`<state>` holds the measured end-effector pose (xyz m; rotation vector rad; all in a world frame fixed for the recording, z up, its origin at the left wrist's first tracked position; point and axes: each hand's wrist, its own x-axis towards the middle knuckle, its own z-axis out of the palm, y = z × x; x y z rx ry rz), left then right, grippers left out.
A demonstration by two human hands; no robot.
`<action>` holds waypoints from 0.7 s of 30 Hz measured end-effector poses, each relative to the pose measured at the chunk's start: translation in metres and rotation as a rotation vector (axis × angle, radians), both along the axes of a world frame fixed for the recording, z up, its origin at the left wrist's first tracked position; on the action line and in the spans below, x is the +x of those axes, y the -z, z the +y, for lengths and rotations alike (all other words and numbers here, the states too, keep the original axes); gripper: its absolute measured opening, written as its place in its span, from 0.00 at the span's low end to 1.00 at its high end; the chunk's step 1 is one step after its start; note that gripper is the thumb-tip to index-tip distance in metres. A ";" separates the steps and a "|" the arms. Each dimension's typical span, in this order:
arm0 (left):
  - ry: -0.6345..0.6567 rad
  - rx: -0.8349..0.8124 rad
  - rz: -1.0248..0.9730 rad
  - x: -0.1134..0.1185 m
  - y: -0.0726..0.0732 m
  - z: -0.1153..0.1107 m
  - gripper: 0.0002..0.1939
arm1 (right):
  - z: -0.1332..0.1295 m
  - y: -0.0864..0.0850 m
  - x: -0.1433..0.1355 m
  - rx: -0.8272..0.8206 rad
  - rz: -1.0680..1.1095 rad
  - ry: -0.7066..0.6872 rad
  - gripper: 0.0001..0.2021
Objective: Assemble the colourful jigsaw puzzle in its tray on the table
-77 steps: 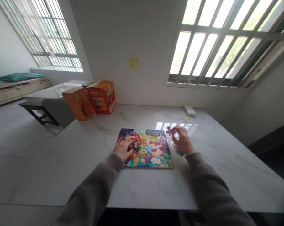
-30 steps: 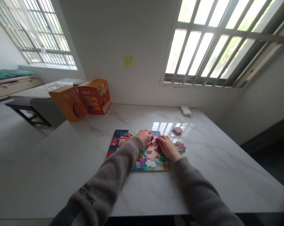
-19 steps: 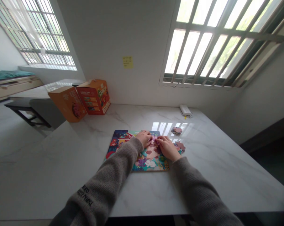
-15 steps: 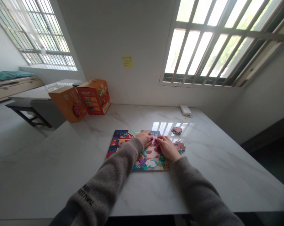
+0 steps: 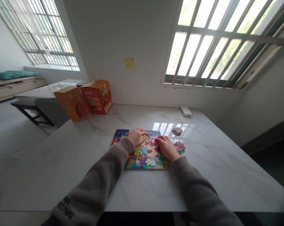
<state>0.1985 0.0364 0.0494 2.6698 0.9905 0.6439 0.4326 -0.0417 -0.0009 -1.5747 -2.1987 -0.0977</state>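
Observation:
A colourful jigsaw puzzle (image 5: 151, 150) lies flat on the white marbled table (image 5: 142, 194). Over its upper left part is my left hand (image 5: 136, 137), fingers apart and holding nothing. My right hand (image 5: 166, 147) rests at the puzzle's right edge, its thumb and fingers pinched on a small purple puzzle piece (image 5: 157, 141). Just right of that hand is a pile of loose pieces (image 5: 180, 146), partly hidden by it. Another small pile of pieces (image 5: 177, 131) sits farther back.
An orange box (image 5: 73, 103) and a red-orange box (image 5: 98, 97) stand at the table's back left. At the back right lies a white device (image 5: 186, 111) with a cord. A yellow note (image 5: 130, 63) is on the wall, and barred windows are behind.
My left hand has moved left, away from the right hand, and its fingers have spread. More of the puzzle's middle shows. My right hand has hardly moved. The view has shifted slightly.

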 end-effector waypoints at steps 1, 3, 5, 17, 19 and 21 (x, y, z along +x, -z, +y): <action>0.020 -0.007 0.017 -0.005 -0.001 -0.007 0.12 | 0.000 0.001 0.001 -0.003 -0.004 -0.002 0.17; 0.051 -0.015 0.056 -0.011 0.001 -0.020 0.11 | 0.001 0.003 0.002 -0.010 -0.009 -0.005 0.18; 0.073 -0.028 0.103 -0.014 0.006 -0.030 0.11 | 0.001 0.005 0.003 -0.012 -0.008 -0.002 0.20; 0.091 -0.048 0.252 -0.020 0.027 -0.032 0.18 | 0.004 -0.002 0.018 0.018 0.183 -0.004 0.18; 0.079 -0.030 0.264 -0.023 0.029 -0.030 0.17 | 0.005 -0.007 0.043 0.077 0.295 0.057 0.17; 0.069 -0.014 0.267 -0.025 0.031 -0.029 0.16 | 0.002 -0.010 0.074 0.117 0.419 0.180 0.18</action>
